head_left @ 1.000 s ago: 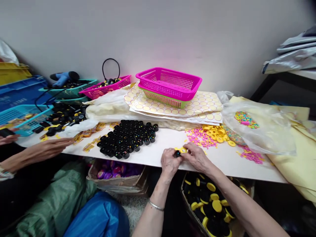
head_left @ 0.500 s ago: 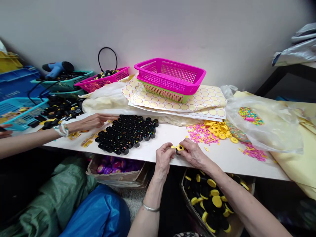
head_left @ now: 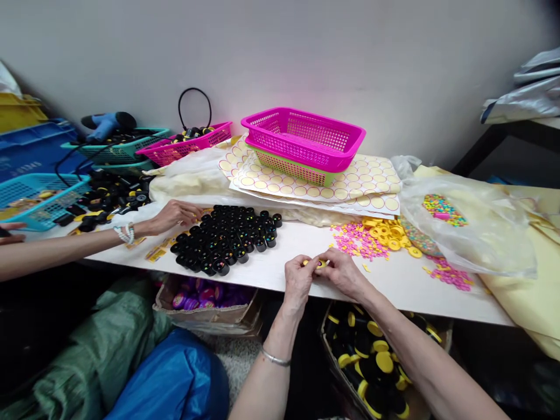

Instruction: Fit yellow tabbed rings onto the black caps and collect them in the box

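Note:
Over the front edge of the white table [head_left: 271, 271], both hands meet at a small round yellow plastic piece [head_left: 322, 264] with a hole in it. My right hand [head_left: 347, 274] pinches it from the right. My left hand [head_left: 298, 283] is closed, its thumb and fingertips pressed against the left side; a bit of yellow shows there too. Fingers cover most of the piece. Just beyond lie a scatter of tiny pink pieces [head_left: 356, 242] and a pile of yellow ring-shaped parts [head_left: 389, 233]. To the left stand many black round cups [head_left: 227, 239] holding small coloured bits.
A co-worker's hand [head_left: 172, 216] reaches in beside the black cups. Behind are a pink basket [head_left: 301, 149] on printed sheets [head_left: 371, 186] and a clear bag [head_left: 490, 227]. Below the edge stand a box of black-and-yellow pieces [head_left: 380, 361] and a carton of purple ones [head_left: 210, 294].
My left hand has moved right, its thumb now over the yellow piece, and the hands are closer together. The co-worker's hand has drawn back slightly to the left, fingers bent.

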The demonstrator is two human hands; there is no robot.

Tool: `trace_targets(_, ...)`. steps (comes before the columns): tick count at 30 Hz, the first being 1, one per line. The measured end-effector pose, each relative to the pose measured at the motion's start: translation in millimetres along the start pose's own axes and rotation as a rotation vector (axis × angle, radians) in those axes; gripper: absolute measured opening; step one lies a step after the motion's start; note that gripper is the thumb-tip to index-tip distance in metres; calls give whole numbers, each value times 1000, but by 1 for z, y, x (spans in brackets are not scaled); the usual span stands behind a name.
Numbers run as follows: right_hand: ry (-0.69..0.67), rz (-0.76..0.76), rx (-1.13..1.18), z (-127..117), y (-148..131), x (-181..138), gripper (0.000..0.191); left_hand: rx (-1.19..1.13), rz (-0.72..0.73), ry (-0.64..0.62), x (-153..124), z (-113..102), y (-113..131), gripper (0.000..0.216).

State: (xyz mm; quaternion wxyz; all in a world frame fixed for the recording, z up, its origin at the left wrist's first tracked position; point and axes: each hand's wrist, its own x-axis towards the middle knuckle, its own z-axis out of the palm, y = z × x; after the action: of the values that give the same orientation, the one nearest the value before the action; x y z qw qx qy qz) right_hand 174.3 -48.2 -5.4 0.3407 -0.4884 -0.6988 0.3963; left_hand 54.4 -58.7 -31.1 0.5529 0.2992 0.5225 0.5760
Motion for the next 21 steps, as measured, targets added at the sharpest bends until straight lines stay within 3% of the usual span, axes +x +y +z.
trace_targets(4, 21, 278, 495, 12, 6, -1, 26, 74, 22, 20, 2, 1, -1, 24)
trace_targets(9, 126, 440, 716, 28, 14, 2, 35, 125, 44, 43, 0, 3, -2, 21)
trace_targets(15, 143, 519, 750, 23, 5, 7, 26, 54, 17, 85, -1, 8, 1, 19)
trace_targets(21, 223, 429, 602, 24, 6, 10, 26, 77, 7, 116, 9, 12, 1, 24)
